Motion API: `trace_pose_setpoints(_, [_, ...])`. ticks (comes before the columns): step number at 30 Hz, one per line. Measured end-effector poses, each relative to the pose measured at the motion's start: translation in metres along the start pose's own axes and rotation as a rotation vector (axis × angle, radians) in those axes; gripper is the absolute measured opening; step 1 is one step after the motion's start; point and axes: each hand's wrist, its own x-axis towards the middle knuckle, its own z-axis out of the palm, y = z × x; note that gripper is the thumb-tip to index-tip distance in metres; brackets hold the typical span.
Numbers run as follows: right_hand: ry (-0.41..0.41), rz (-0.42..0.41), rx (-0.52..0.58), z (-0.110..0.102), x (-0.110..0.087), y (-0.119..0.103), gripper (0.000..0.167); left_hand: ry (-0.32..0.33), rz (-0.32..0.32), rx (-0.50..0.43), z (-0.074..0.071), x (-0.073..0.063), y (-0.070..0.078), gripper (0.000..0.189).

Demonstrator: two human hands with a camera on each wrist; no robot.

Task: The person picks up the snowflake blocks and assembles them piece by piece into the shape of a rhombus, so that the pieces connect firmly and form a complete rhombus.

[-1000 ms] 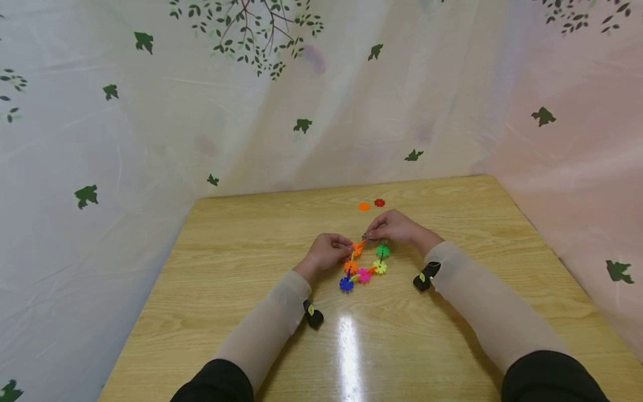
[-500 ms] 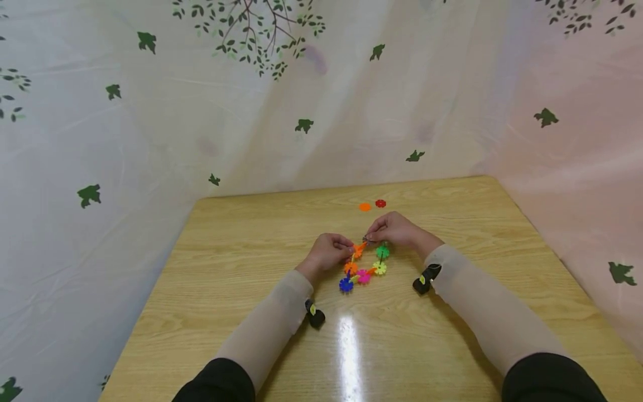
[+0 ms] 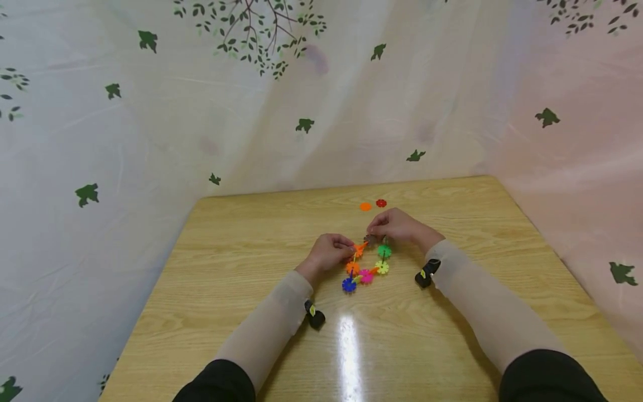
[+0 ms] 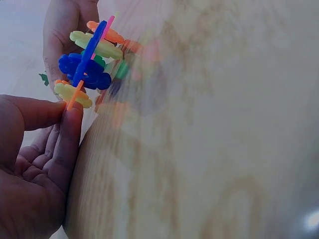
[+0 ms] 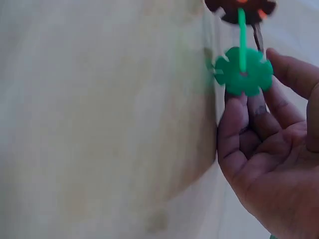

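A loop of interlocking plastic flower discs stands between the two hands, just above the wood. My left hand (image 3: 327, 251) pinches an orange disc (image 4: 76, 93) on the loop's left side between thumb and fingertips. At the loop's far side my right hand (image 3: 397, 225) pinches a dark brown disc (image 3: 369, 240) at its edge. Close below the right fingers is a green disc (image 5: 244, 72), linked by a brown piece. Nearer me come a yellow disc (image 3: 382, 267), a pink disc (image 3: 366, 276) and a blue disc (image 3: 349, 285), with another orange disc (image 3: 353, 268) on the left.
Two loose discs, one orange (image 3: 365, 206) and one red (image 3: 381, 203), lie beyond the right hand near the back of the wooden table (image 3: 251, 223). A leaf-printed cloth (image 3: 341, 151) hangs behind the table's far edge. Small black cameras sit on both wrists.
The right fingers have lifted slightly and the brown disc now shows more of its face. The chain has shifted a little to the right. The left hand keeps its grip.
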Motion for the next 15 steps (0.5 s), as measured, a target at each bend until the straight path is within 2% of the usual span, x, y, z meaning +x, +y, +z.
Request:
trace_pose_setpoints(4, [0.099,0.039,-0.032,-0.013,0.004,0.001,0.024,-0.006,-0.001,0.005,-0.001,-0.002,0.0,0.011])
trace_pose_setpoints(9, [0.248,0.08,-0.093,-0.03,0.011,0.002,0.021,-0.008,-0.002,0.007,-0.001,-0.005,0.002,0.009])
trace_pose_setpoints(15, [0.306,0.138,-0.135,-0.04,0.021,0.004,0.018,-0.016,-0.011,0.009,-0.001,-0.007,0.002,0.008])
